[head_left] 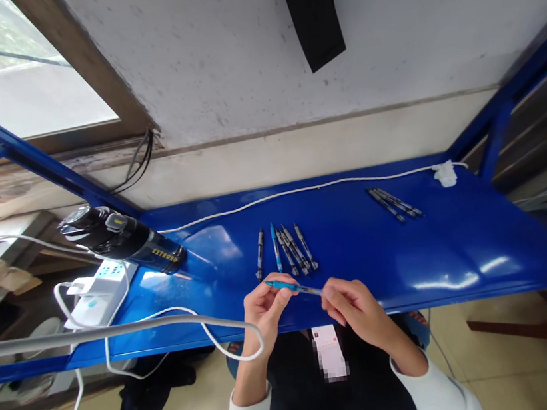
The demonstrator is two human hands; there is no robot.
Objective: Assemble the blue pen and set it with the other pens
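A pen with a light-blue grip (287,286) is held roughly level above the front edge of the blue table. My left hand (265,307) pinches its blue part. At the pen's other end, the fingers of my right hand (349,302) close round the tip, hiding it. Beyond my hands lie several dark clear-barrelled pens (295,249) and a blue pen (275,245), side by side. Several more dark pens (394,204) form a small group farther right on the table.
The blue table (353,241) carries a black bottle (127,241) and a white power strip (101,295) at the left. A white cable (253,202) runs along the back to crumpled white tissue (445,173). Another white cable loops near my left forearm. A phone (330,352) lies below the table edge.
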